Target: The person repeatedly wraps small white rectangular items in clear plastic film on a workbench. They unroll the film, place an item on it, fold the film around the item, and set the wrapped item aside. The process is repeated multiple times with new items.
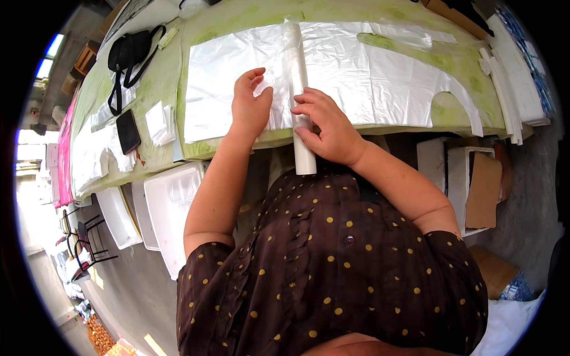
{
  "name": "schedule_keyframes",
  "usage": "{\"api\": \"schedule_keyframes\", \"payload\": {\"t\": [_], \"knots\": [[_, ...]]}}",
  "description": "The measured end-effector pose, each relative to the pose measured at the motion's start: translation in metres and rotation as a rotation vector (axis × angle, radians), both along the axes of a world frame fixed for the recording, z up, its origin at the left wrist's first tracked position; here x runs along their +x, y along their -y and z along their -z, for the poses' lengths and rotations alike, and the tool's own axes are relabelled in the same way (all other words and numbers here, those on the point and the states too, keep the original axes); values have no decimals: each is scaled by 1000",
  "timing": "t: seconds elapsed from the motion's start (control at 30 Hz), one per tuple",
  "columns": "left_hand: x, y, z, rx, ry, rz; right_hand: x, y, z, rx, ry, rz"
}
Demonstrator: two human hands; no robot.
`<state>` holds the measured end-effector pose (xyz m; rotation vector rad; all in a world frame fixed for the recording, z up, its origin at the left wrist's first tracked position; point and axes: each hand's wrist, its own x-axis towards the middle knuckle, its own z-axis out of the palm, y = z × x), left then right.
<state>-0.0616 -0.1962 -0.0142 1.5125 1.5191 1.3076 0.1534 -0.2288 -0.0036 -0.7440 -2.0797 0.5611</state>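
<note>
A long pale plastic roll lies across a sheet of thin white plastic bags on the table. Its near end sticks out past the table's front edge, toward my body. My right hand has its fingers and thumb curled over the roll from the right, near that edge. To the left of the roll, above the sheet, my left hand is held with fingers curved and apart. It grips nothing and does not touch the roll.
Green patterned cloth covers the table. At the left lie a black bag, a phone and folded white plastic. White bins stand below the table's left side, boxes below its right. Narrow white rolls lie at the right edge.
</note>
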Motion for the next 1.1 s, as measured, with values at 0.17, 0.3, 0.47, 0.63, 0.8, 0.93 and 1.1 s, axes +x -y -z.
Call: {"api": "schedule_keyframes", "payload": {"t": [0.17, 0.3, 0.47, 0.63, 0.8, 0.93, 1.1], "knots": [[-20, 0, -7, 34, -33, -70, -14, 0, -4, -44, -45, -195], [-28, 6, -29, 114, -201, 33, -35, -9, -16, -12, 71, -378], [-24, 10, -38, 163, -593, 444, -43, 1, -20, 0, -67, -519], [-26, 28, -42, 68, -649, 358, -3, 15, -22, -58, -65, -399], [-51, 44, -33, 211, -708, 135, 42, 33, -13, -150, -142, -177], [-52, 53, -42, -75, -794, 35, 56, 43, 2, -194, -161, -126], [-64, 50, -76, -48, -1137, -232, 65, 47, 12, -250, -172, -111]]}}
